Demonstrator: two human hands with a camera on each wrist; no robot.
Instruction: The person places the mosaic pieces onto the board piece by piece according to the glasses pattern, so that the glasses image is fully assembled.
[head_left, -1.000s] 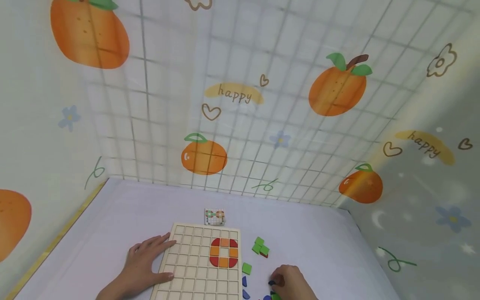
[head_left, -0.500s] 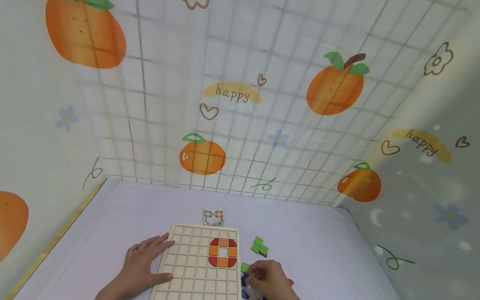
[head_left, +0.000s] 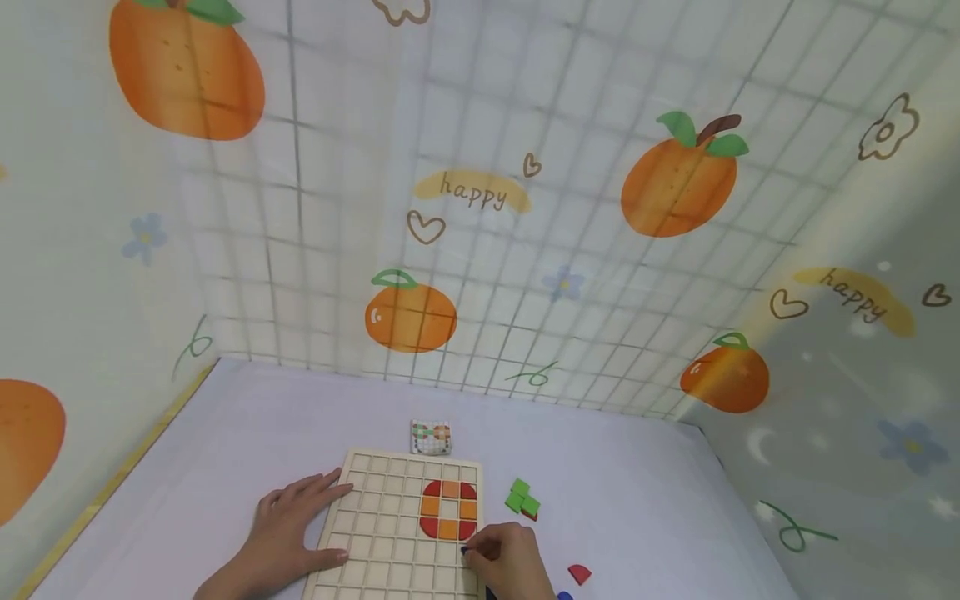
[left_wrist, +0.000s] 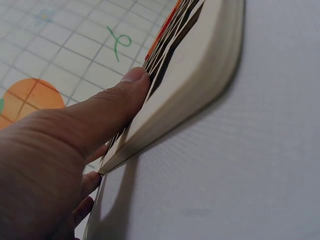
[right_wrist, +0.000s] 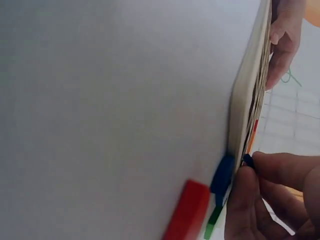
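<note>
A wooden grid board [head_left: 390, 542] lies on the white table and carries a ring of red and orange pieces [head_left: 447, 508]. My left hand [head_left: 322, 521] rests flat on the board's left edge, its thumb [left_wrist: 125, 95] lying along the rim of the board [left_wrist: 200, 75]. At the board's right edge, just below the ring, my right hand [head_left: 476, 552] pinches a small dark blue piece [right_wrist: 247, 160] between its fingertips. In the right wrist view the piece is right at the edge of the board [right_wrist: 245, 100].
A small pattern card [head_left: 431, 437] lies behind the board. Green pieces [head_left: 522, 497] sit to its right, with a red piece [head_left: 578, 573] and a blue piece [head_left: 564, 596] nearer me. Another blue piece [right_wrist: 222, 175] lies against the board. Patterned walls enclose the table.
My right hand has moved left from the loose pieces to the board's right edge, carrying a dark blue piece. The left hand has stayed on the board.
</note>
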